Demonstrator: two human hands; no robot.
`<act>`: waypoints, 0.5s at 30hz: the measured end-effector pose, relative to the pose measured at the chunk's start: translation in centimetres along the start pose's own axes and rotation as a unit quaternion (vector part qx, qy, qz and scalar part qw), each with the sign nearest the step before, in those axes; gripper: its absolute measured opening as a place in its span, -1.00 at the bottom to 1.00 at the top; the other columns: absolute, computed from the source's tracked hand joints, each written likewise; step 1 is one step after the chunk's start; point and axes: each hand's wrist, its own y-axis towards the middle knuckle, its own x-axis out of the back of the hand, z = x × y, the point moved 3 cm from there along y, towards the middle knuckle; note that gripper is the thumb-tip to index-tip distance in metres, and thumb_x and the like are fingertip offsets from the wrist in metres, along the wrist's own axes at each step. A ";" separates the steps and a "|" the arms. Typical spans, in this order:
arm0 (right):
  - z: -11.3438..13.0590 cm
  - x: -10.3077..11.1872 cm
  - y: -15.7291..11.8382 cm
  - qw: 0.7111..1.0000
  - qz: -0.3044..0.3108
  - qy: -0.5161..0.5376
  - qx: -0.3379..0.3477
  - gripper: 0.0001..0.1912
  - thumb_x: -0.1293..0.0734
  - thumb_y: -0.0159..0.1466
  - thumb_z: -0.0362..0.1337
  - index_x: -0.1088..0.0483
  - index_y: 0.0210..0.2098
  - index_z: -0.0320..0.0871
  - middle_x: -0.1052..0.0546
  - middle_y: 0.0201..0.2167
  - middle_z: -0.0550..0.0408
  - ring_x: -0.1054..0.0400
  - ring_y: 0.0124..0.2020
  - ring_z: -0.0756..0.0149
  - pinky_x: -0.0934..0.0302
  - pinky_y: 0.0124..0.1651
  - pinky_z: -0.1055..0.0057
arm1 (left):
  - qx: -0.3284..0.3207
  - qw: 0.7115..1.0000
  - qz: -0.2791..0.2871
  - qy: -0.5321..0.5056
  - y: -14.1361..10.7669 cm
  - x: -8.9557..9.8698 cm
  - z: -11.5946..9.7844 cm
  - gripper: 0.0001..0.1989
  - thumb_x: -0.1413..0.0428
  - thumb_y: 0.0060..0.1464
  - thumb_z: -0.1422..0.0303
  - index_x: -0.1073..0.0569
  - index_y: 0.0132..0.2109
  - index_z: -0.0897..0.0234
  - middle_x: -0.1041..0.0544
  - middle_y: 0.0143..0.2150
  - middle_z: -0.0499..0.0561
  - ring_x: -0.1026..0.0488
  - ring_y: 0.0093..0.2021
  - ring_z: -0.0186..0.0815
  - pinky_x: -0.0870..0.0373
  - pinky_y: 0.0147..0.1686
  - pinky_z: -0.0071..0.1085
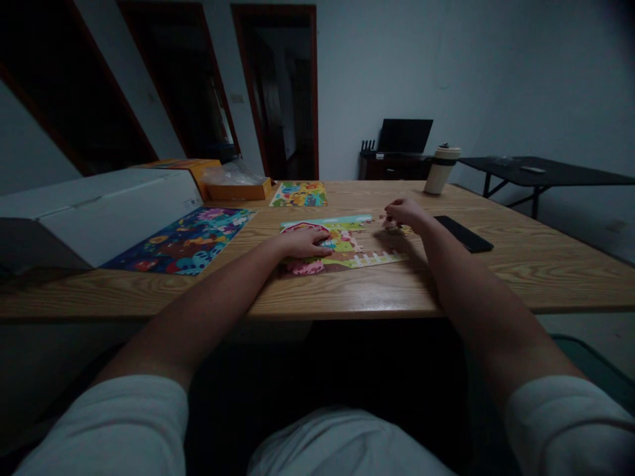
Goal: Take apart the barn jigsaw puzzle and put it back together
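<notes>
A partly joined jigsaw puzzle (344,241) with a farm-like picture and a white fence lies on the wooden table in front of me. My left hand (305,242) rests flat on its left part, fingers stretched out and pointing right. Over the puzzle's right end, my right hand (405,213) is closed in a pinch, with a small puzzle piece at its fingertips. Beneath that hand lie loose puzzle pieces (395,229), partly hidden by it and its shadow.
Left stand a large white box (119,205) and a dark blue picture sheet (186,239). Behind are an orange box (238,191) holding clear plastic and a yellow picture sheet (300,194). At right are a black phone (464,234) and a lidded cup (441,170).
</notes>
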 end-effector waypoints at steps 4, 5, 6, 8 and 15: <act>-2.3 0.1 0.7 0.999 -0.022 -0.041 -0.027 -0.94 -0.34 0.24 -0.42 -0.35 -0.30 -0.18 -0.49 -0.54 0.06 -0.39 -0.63 0.33 -0.28 -0.52 0.39 | -0.030 0.997 -0.061 -0.048 -0.7 2.0 -1.6 -0.41 -0.13 0.07 -0.01 -0.45 0.18 0.14 -0.47 0.20 0.09 -0.40 0.14 -0.07 -0.27 0.11 -0.27; -2.7 0.0 0.7 0.998 -0.010 -0.052 -0.029 -0.94 -0.35 0.23 -0.41 -0.36 -0.32 -0.18 -0.50 -0.54 0.05 -0.39 -0.62 0.32 -0.28 -0.52 0.39 | -0.040 0.992 -0.087 -0.080 -1.4 3.0 -2.4 -0.47 -0.12 0.07 0.01 -0.50 0.13 0.14 -0.52 0.12 0.08 -0.45 0.07 -0.09 -0.32 0.05 -0.29; -2.8 -0.1 0.7 0.997 0.004 -0.068 -0.025 -0.95 -0.36 0.22 -0.39 -0.38 -0.34 -0.18 -0.51 -0.55 0.04 -0.39 -0.61 0.31 -0.28 -0.52 0.40 | -0.046 0.988 -0.093 -0.113 -2.4 3.9 -3.3 -0.52 -0.12 0.07 -0.01 -0.56 0.03 0.13 -0.59 -0.01 0.06 -0.51 -0.05 -0.10 -0.38 -0.05 -0.29; -2.5 -0.3 0.5 0.994 0.021 -0.106 0.002 -0.93 -0.40 0.21 -0.32 -0.42 -0.37 -0.18 -0.51 -0.56 0.03 -0.38 -0.61 0.32 -0.24 -0.53 0.42 | -0.075 0.976 -0.110 -0.174 -5.4 5.4 -5.2 -0.59 -0.17 -0.03 -0.08 -0.63 -0.18 0.07 -0.62 -0.32 0.02 -0.56 -0.26 -0.14 -0.44 -0.27 -0.32; 1.7 -1.7 -1.2 0.956 0.078 -0.246 0.137 -0.69 -0.39 0.22 -0.07 -0.54 -0.19 -0.17 -0.53 -0.51 0.04 -0.32 -0.60 0.35 -0.18 -0.51 0.41 | -0.313 0.932 0.098 -0.153 -19.3 2.5 -11.9 -0.76 -0.13 -0.32 -0.15 -0.57 -0.43 -0.40 -0.56 -0.55 -0.09 -0.45 -0.58 -0.23 -0.15 -0.73 -0.31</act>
